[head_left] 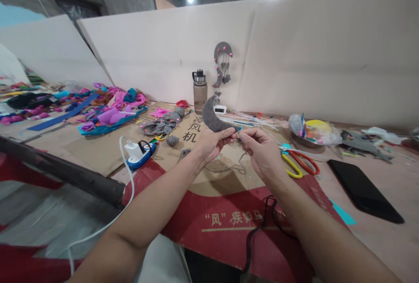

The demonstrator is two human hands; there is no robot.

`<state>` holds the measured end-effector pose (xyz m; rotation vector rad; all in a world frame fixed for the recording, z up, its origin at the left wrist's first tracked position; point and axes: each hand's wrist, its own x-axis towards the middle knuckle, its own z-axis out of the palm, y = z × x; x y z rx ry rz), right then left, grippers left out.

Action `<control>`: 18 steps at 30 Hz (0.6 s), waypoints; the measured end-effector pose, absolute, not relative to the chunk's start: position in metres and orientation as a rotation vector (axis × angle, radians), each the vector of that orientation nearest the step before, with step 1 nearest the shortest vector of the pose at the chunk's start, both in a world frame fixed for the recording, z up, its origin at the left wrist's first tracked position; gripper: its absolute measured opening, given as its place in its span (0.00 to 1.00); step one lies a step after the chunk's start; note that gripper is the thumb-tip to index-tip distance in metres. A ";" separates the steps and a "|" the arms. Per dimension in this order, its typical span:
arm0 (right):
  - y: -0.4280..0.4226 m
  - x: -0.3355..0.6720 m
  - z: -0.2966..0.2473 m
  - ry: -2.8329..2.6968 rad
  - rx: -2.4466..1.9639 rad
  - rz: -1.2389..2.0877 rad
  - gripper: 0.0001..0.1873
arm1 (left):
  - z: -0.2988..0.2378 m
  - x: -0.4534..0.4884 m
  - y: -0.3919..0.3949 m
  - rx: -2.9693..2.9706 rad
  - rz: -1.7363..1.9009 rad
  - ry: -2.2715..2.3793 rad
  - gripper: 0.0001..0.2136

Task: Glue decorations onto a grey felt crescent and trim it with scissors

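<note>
A dark grey felt crescent moon [212,117] is raised above the work surface, its lower tip pinched between the thumb and fingers of my left hand [216,142]. Close beside that tip, my right hand [258,148] has its thumb and forefinger pressed together; whatever lies between them is too small to make out. Grey yarn [229,169] trails in loops on the cardboard below both hands. A similar grey crescent garland [223,50] with pink dots and dangling pieces hangs on the white board behind.
A water bottle [200,93] stands at the back. Left are a blue power strip [141,156], a grey yarn ball [172,141] and colourful felt scraps [114,110]. Right are red-handled scissors [306,163], a metal bowl [306,140] and a black phone [365,191]. Printed cardboard [235,209] covers the front.
</note>
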<state>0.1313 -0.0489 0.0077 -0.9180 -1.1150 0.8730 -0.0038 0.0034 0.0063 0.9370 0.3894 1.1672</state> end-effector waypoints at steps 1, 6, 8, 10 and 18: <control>-0.050 0.130 0.009 -1.091 -0.912 0.911 0.12 | 0.007 -0.004 0.003 0.947 1.176 0.385 0.14; -0.052 0.127 0.014 -1.058 -0.909 0.942 0.14 | 0.009 -0.002 -0.002 1.001 1.225 0.345 0.17; -0.053 0.127 0.014 -1.091 -0.923 0.911 0.14 | 0.009 -0.003 -0.002 1.031 1.235 0.307 0.18; -0.053 0.127 0.013 -1.144 -0.930 0.852 0.14 | 0.009 -0.005 -0.001 1.070 1.227 0.268 0.18; -0.063 0.125 0.017 -1.338 -0.963 0.644 0.13 | 0.011 -0.018 0.006 1.224 1.137 0.126 0.18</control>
